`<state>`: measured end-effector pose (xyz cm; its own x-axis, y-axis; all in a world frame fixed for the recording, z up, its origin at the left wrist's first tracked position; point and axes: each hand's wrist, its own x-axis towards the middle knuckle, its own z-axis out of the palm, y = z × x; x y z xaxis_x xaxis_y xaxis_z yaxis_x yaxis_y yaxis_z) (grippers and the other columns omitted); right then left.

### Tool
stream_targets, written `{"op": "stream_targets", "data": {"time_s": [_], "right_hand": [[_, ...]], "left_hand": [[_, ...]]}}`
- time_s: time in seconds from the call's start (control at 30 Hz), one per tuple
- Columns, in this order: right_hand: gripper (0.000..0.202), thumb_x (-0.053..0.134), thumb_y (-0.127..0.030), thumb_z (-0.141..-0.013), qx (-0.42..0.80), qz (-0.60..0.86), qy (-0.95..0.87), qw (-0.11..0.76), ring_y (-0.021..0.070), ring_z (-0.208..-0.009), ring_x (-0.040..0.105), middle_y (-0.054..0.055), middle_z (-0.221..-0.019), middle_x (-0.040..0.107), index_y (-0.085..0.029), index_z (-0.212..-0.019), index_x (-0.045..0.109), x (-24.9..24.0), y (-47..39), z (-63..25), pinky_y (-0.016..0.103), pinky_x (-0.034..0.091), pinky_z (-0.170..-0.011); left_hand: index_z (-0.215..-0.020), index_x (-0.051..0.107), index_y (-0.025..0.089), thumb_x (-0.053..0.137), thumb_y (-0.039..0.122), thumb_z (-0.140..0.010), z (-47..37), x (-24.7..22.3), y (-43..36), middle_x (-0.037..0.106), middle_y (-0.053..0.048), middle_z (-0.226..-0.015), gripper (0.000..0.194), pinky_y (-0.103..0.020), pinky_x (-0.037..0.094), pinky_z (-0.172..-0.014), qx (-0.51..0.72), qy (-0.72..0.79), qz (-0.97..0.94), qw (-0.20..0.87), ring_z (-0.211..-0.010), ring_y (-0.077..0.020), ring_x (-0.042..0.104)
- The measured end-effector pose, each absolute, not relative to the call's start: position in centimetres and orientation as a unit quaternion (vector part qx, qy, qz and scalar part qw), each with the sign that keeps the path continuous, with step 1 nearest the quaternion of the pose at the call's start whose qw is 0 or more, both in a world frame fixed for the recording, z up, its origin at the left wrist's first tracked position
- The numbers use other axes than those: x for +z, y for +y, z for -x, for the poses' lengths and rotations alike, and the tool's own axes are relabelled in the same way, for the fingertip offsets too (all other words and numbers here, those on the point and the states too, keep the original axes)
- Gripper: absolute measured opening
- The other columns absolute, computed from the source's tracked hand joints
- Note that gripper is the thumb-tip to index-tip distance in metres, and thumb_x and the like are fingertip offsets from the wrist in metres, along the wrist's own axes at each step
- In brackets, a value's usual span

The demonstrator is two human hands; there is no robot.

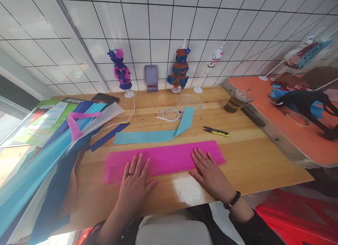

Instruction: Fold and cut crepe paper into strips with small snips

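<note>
A long bright pink strip of crepe paper or thin cloth [169, 158] lies flat across the front of the wooden table [253, 157]. My left hand [135, 179] rests palm down near its left part, fingers stretched out and spread. Over its right part, my right hand [208, 172] also lies flat with fingers extended. Just behind the pink piece is a light blue strip [148, 136], its right end folded up and away. Yellow-handled thread snips [216, 131] lie behind my right hand.
Blue, white and teal sheets [52, 160] pile up at the left. A white tape roll [170, 114], a phone [151, 78] and decorated stands [180, 70] are towards the wall. A drink cup [236, 101] stands beside the orange sewing surface [285, 121] at right.
</note>
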<state>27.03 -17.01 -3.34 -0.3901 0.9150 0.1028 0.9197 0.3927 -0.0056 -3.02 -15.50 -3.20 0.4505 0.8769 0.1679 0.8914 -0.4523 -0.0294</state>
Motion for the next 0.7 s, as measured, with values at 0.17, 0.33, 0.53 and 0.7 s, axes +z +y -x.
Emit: {"op": "stream_targets", "data": {"time_s": [0.17,0.33,0.53,0.7], "right_hand": [[0.063,0.035,-0.046,-0.089,-0.025,0.546,-0.837,0.021,0.0221,-0.135,0.014,0.013,-0.145,0.026,-0.011,-0.140,0.022,-3.3,-16.6,-30.2,0.048,0.022,-0.106],[0.063,0.034,-0.045,-0.090,-0.033,0.567,-0.823,0.019,0.0216,-0.135,0.014,0.015,-0.144,0.027,-0.010,-0.141,0.020,-3.7,-16.3,-33.3,0.047,0.021,-0.106],[0.064,0.031,-0.046,-0.090,-0.040,0.602,-0.797,0.011,0.0231,-0.135,0.013,0.014,-0.146,0.023,-0.010,-0.141,0.018,-4.0,-16.3,-35.1,0.047,0.019,-0.106],[0.069,0.029,-0.051,-0.088,-0.039,0.620,-0.784,0.015,0.0235,-0.135,0.015,0.011,-0.147,0.022,-0.016,-0.143,0.007,-4.3,-16.3,-35.8,0.049,0.020,-0.106]], "left_hand": [[-0.132,0.042,0.016,0.034,0.061,-0.083,3.1,-3.4,-15.5,0.030,-0.014,-0.142,0.067,-0.051,0.029,-0.101,-0.062,-0.519,0.850,0.060,-0.131,-0.0322,0.026],[-0.132,0.042,0.017,0.036,0.060,-0.082,3.1,-3.4,-15.5,0.030,-0.013,-0.142,0.066,-0.050,0.027,-0.103,-0.065,-0.521,0.849,0.056,-0.132,-0.0311,0.025],[-0.132,0.041,0.015,0.035,0.059,-0.083,3.0,-3.3,-15.4,0.029,-0.014,-0.142,0.066,-0.051,0.027,-0.102,-0.059,-0.520,0.850,0.056,-0.131,-0.0321,0.024],[-0.133,0.040,0.015,0.035,0.059,-0.083,3.2,-3.4,-15.5,0.029,-0.014,-0.143,0.066,-0.049,0.026,-0.103,-0.068,-0.516,0.852,0.053,-0.132,-0.0317,0.024]]}}
